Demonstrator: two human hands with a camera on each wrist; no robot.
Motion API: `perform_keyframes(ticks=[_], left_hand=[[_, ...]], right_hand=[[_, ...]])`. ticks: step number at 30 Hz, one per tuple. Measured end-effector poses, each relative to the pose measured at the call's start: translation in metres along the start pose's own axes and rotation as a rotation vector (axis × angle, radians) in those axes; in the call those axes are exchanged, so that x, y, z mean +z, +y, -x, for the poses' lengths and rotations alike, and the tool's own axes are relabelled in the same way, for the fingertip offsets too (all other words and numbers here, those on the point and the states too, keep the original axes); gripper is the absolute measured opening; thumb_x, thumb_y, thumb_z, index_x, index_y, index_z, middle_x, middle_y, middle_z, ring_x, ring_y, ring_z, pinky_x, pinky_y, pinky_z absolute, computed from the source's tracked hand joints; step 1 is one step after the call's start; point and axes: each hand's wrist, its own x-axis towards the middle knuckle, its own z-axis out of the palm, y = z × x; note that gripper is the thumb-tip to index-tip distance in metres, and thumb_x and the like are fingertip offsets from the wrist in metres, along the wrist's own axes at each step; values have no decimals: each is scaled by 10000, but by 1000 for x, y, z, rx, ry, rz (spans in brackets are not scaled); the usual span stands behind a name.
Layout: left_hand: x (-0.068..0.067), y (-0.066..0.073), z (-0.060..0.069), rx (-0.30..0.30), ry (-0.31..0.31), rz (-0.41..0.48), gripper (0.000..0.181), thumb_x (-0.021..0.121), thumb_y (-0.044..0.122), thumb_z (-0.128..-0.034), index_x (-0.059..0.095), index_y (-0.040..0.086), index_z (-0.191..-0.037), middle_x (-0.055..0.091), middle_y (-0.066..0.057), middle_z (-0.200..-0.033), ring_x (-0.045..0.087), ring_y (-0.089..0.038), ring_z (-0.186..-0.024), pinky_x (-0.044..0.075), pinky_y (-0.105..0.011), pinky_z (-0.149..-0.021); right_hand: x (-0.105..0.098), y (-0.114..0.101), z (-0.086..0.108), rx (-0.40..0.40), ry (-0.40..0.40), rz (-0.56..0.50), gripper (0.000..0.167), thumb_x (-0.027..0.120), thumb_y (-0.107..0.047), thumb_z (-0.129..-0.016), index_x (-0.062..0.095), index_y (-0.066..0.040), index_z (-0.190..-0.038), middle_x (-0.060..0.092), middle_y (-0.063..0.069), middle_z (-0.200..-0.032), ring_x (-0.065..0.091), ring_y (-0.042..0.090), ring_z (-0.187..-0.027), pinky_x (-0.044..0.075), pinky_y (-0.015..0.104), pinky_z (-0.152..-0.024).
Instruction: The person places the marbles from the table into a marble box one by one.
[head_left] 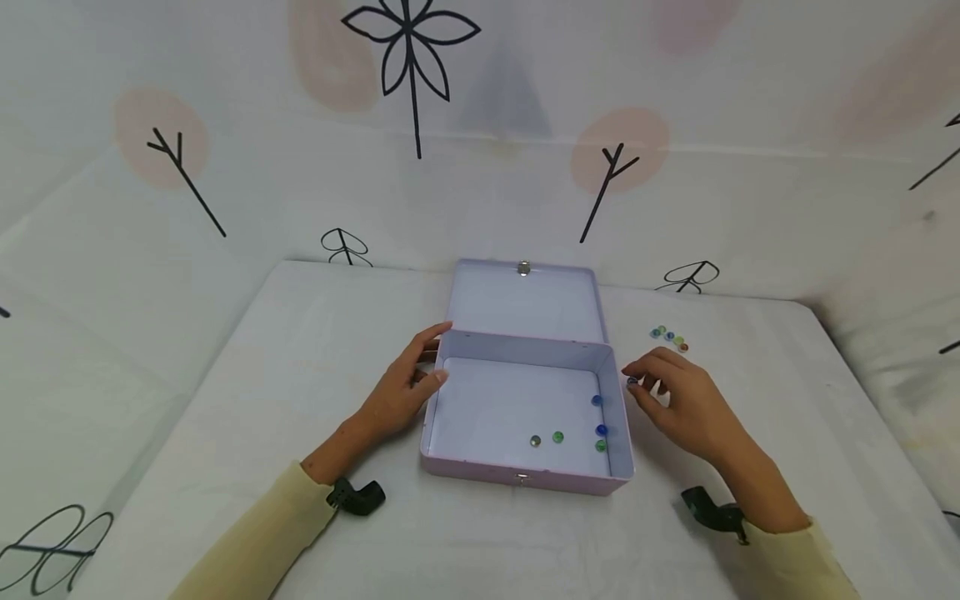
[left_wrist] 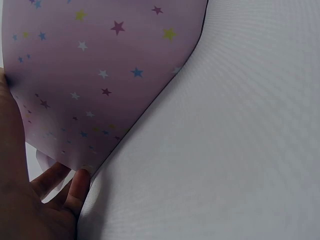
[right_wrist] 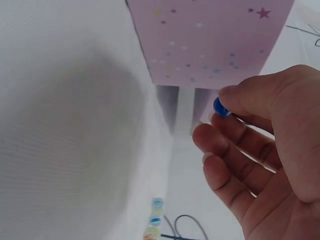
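Observation:
A lilac hinged box point(head_left: 480, 472), printed with small stars, lies with its lid point(head_left: 525, 296) tipped back. My left hand point(head_left: 397, 392) holds the box at its left side, thumb on the rim and fingers toward the back corner. In the left wrist view its fingers point(left_wrist: 79, 187) touch the star-printed wall. Beside the box's right wall, outside it, my right hand point(head_left: 678, 400) pinches a blue marble point(right_wrist: 220, 107) between thumb and index finger; the other fingers are bent. Inside the box lie several marbles, among them a green marble point(head_left: 558, 437) and a dark blue marble point(head_left: 602, 430).
On the white-covered table point(head_left: 750, 358), behind my right hand, sits a small group of green, blue and reddish marbles point(head_left: 670, 336). A patterned white cloth point(head_left: 495, 200) hangs behind the table. A metal clasp point(head_left: 523, 268) sits on the lid's far edge.

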Motion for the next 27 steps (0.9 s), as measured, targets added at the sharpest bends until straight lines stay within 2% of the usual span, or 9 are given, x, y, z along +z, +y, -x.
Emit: perform_keyframes(ticks=[6, 10, 13, 15, 21, 27], left_hand=[[-5, 31, 3, -6, -14, 18, 642, 543, 136, -1061, 318, 116, -1663, 492, -206, -1559, 524, -428, -1364, 512, -336, -926], [-2, 14, 1, -7, -14, 17, 663, 551, 146, -1064, 301, 171, -1677, 484, -182, -1577, 520, -403, -1379, 514, -359, -919], [1, -6, -1, 0, -8, 4, 684, 560, 167, -1067, 281, 249, -1686, 482, -131, -1592, 525, -358, -1384, 515, -360, -906], [2, -12, -1, 7, -3, -6, 683, 560, 194, -1072, 278, 300, -1684, 489, -87, -1589, 533, -319, -1376, 516, -351, -900], [1, -12, -1, 19, 2, -11, 669, 557, 253, -1076, 280, 380, -1672, 498, 0, -1577, 536, -241, -1369, 519, -340, -906], [1, -12, -1, 18, 1, -5, 683, 562, 205, -1070, 280, 308, -1683, 495, -69, -1584, 537, -301, -1374, 515, -333, -895]], right_hand=[[-3, -7, -1, -17, 26, 11, 293, 838, 46, -851, 765, -119, -1083, 686, -47, -1018, 598, 90, -859, 562, 291, -728], [-5, -11, -1, -29, 39, 11, 290, 842, 43, -849, 765, -117, -1078, 682, -50, -1020, 599, 89, -861, 554, 273, -728], [-7, -14, -1, -48, 48, 6, 300, 847, 54, -838, 761, -111, -1074, 680, -45, -1024, 601, 89, -861, 551, 262, -727], [-7, -16, 0, -56, 52, 5, 305, 849, 58, -833, 757, -109, -1072, 679, -41, -1027, 603, 90, -863, 549, 255, -728], [-9, -19, -1, -62, 58, 4, 312, 852, 68, -825, 754, -97, -1072, 677, -36, -1022, 606, 92, -862, 557, 268, -726], [-11, -21, -1, -69, 67, 5, 316, 858, 64, -819, 752, -104, -1065, 674, -39, -1018, 609, 102, -860, 545, 248, -730]])
